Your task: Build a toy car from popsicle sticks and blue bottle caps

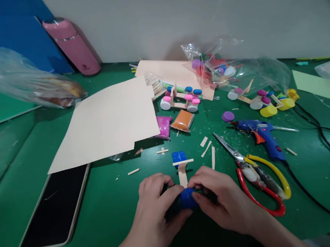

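A small craft piece (183,176) lies between my hands: a flat wooden strip with a thin stick across its far end, beside blue square pieces (179,157). At its near end is a blue part (188,198). My left hand (160,203) pinches this blue part from the left, thumb and fingers bent round it. From the right, my right hand (219,197) holds the same part between thumb and forefinger. Fingers cover both sides of the blue part, so its full shape is hidden.
Right of my hands lie red-handled scissors (260,188), yellow-handled pliers (285,186) and a blue glue gun (260,133) with a black cable. Cream paper (110,122) overlaps a phone (57,206) at left. Small wheeled models (180,101), clay packets (183,120) and a pink bottle (74,48) stand behind.
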Tool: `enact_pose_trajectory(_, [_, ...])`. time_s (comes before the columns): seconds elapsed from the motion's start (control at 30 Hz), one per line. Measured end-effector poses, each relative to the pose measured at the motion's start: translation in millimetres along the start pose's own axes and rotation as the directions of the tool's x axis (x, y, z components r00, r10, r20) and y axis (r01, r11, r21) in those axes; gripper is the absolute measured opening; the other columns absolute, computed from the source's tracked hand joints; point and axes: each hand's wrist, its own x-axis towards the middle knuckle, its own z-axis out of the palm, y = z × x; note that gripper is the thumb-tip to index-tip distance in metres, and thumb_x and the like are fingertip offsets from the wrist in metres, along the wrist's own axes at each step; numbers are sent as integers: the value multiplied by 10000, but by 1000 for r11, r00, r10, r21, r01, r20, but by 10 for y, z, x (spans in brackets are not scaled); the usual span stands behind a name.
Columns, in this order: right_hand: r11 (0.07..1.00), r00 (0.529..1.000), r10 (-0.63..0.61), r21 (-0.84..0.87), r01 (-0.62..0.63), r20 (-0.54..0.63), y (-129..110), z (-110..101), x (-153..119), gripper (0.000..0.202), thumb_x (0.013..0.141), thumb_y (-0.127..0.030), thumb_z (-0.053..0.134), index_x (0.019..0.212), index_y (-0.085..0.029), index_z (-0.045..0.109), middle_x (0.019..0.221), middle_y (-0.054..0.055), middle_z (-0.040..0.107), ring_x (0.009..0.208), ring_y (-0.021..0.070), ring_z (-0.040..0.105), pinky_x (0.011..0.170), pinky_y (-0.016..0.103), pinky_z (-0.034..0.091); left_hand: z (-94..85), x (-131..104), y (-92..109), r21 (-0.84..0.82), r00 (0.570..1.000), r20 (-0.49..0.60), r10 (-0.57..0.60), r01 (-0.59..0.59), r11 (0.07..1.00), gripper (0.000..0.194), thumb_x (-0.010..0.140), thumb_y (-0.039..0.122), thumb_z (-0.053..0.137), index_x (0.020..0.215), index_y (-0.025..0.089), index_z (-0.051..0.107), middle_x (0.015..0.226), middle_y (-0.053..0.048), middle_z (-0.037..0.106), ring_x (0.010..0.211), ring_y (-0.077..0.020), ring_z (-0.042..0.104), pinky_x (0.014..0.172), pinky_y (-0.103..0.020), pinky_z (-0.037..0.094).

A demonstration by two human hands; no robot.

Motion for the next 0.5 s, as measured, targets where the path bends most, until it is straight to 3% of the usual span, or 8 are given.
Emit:
enact_pose_trajectory(0.37, [994, 999, -49, -95, 51, 19, -4, -6, 17, 148, 837, -186, 417, 926, -208, 533, 841, 25, 520, 750, 154, 491, 653, 271, 366, 6, -14, -2, -8, 1000, 9, 1, -1, 1000, 266, 735, 292, 602, 992, 241, 555, 917, -49, 526, 925, -234, 463, 791, -394, 360])
enact_pose_trajectory(0.5, [995, 999, -41, -86, 41, 0, 15, 21, 14, 118, 819, -180, 448, 894, -212, 533, 835, 9, 529, 747, 142, 498, 650, 256, 365, -1, -21, -13, -1, 1000, 16, -5, 5, 1000, 363, 747, 341, 585, 1086, 235, 510, 988, -69, 512, 972, -246, 441, 820, -403, 351])
